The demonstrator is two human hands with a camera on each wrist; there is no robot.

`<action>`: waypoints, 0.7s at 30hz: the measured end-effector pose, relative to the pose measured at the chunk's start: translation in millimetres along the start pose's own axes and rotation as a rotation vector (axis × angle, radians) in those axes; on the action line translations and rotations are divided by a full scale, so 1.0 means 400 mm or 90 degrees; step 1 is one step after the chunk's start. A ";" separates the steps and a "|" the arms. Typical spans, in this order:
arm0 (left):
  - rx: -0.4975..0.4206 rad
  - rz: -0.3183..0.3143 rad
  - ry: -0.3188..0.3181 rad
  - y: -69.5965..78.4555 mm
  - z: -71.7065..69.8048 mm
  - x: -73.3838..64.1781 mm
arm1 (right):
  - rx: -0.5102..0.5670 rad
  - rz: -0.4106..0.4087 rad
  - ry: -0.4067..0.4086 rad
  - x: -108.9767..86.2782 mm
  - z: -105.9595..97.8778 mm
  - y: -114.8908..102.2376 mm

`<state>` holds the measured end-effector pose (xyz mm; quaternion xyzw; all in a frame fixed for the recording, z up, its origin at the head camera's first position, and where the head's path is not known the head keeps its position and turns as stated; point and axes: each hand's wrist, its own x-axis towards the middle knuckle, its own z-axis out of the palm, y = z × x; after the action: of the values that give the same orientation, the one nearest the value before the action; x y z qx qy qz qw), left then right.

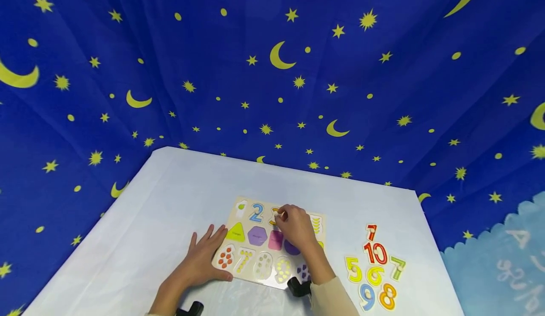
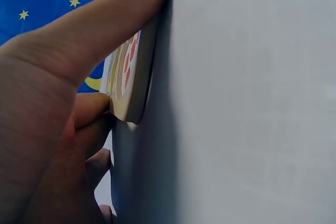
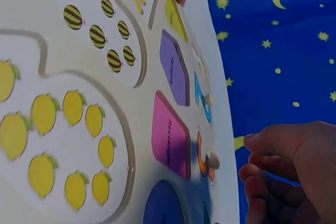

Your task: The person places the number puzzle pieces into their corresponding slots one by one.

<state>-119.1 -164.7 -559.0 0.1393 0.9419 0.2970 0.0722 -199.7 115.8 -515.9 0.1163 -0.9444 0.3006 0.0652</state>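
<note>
A wooden number puzzle board lies on the white table, with shape inlays between two rows of number recesses. The blue number 2 piece and the orange number 3 piece sit in the top row, each with a small knob. My left hand rests at the board's left side, fingers spread, thumb along the near corner and fingertips touching the edge. Over the 3 is my right hand, its fingers loosely bent. In the right wrist view a gap shows between those fingertips and the 3's knob.
Right of the board lie loose number pieces, among them a red 10, a green 7, a yellow 5 and a blue 9. A blue star-patterned cloth hangs behind the table.
</note>
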 end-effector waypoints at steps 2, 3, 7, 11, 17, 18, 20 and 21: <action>-0.004 0.000 -0.003 0.000 0.000 -0.002 | -0.004 -0.001 0.010 -0.006 -0.004 0.006; -0.003 0.001 -0.004 -0.001 0.000 -0.002 | -0.003 0.000 0.015 -0.010 -0.007 0.008; -0.001 0.004 -0.003 -0.001 0.000 -0.004 | 0.015 0.016 0.024 -0.026 -0.020 0.022; 0.008 0.005 0.002 -0.003 0.002 -0.009 | 0.024 0.038 0.020 -0.047 -0.030 0.039; 0.008 0.013 0.011 0.001 0.003 -0.010 | 0.013 0.047 0.030 -0.070 -0.045 0.063; 0.006 0.014 0.013 0.001 0.003 -0.009 | 0.011 0.048 0.034 -0.071 -0.048 0.065; 0.001 0.015 0.016 0.002 0.002 -0.007 | 0.005 0.051 0.040 -0.073 -0.053 0.069; -0.002 0.013 0.016 0.003 0.001 -0.006 | 0.002 0.052 0.042 -0.074 -0.056 0.070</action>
<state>-116.4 -164.3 -558.4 0.1452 0.9408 0.3008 0.0571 -177.3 156.3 -518.9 0.0675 -0.9452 0.3083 0.0840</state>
